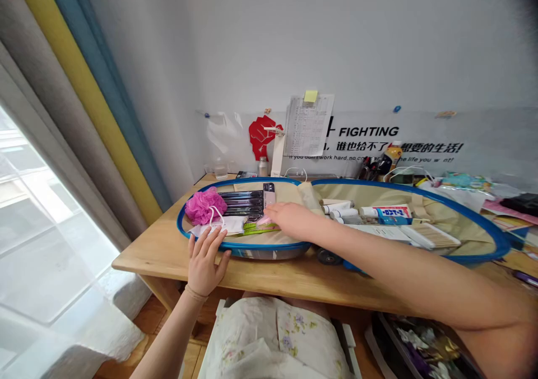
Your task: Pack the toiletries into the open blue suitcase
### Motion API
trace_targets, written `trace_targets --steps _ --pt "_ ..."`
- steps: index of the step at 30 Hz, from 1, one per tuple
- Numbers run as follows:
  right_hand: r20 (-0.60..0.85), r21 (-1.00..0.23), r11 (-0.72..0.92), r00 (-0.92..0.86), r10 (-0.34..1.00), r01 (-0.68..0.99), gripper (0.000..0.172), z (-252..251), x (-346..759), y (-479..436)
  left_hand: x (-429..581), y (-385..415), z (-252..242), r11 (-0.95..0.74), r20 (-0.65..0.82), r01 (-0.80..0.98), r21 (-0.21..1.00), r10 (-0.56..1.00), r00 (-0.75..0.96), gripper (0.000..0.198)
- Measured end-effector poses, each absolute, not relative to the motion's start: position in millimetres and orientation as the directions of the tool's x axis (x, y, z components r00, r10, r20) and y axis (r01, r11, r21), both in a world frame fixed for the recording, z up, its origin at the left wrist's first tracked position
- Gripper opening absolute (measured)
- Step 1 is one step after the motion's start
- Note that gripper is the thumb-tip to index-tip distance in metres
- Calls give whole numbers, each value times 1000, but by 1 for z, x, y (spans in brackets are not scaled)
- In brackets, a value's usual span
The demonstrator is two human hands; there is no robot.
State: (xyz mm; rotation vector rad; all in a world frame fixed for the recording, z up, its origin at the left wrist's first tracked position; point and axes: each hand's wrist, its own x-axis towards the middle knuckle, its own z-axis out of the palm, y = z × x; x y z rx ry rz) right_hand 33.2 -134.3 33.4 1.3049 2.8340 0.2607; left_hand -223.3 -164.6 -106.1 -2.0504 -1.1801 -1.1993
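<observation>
An oval case with a blue rim (pixel 269 246) lies unfolded on the wooden desk. My left hand (pixel 207 261) is open, fingers spread, at the front left rim beside a folded white cloth-like item (pixel 232 225). A purple mesh bath puff (pixel 204 205) with a white cord sits above it. My right hand (pixel 288 220) reaches into the left half, fingers closed around a small pink item (pixel 264 221), mostly hidden. Packaged toothbrushes (pixel 244 202) lie just behind, and a bright green strip (pixel 253 230) shows below.
The case's right half holds white tubes (pixel 338 206), a blue-and-red toothpaste box (pixel 393 215) and a pack of cotton swabs (pixel 431 235). A white lamp (pixel 277 152) and a bottle (pixel 392 156) stand behind. A filled bin (pixel 424 345) is below right.
</observation>
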Motion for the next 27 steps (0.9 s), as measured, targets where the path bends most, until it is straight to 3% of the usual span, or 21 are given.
trace_targets --steps 6,10,13,15,21,27 --pt "-114 244 613 -605 788 752 33 13 -7 -127 -226 -163 -109 -508 859 861 19 449 246 52" --pt "-207 230 647 -613 762 727 33 21 -7 -128 -225 -164 -109 -507 858 862 19 450 246 52" --pt "-214 146 676 -644 734 722 47 25 -3 -125 -224 -165 -107 -509 863 861 17 442 245 53" --pt "-191 90 667 -645 740 739 46 24 0 -122 -224 -165 -106 -509 865 861 6 435 251 53" --pt "-220 -240 662 -704 676 710 48 11 3 -113 -225 -163 -108 -507 868 862 -15 422 263 52" --pt "-285 -290 646 -708 647 707 51 5 -4 -112 -224 -163 -107 -510 870 860 -12 419 261 52"
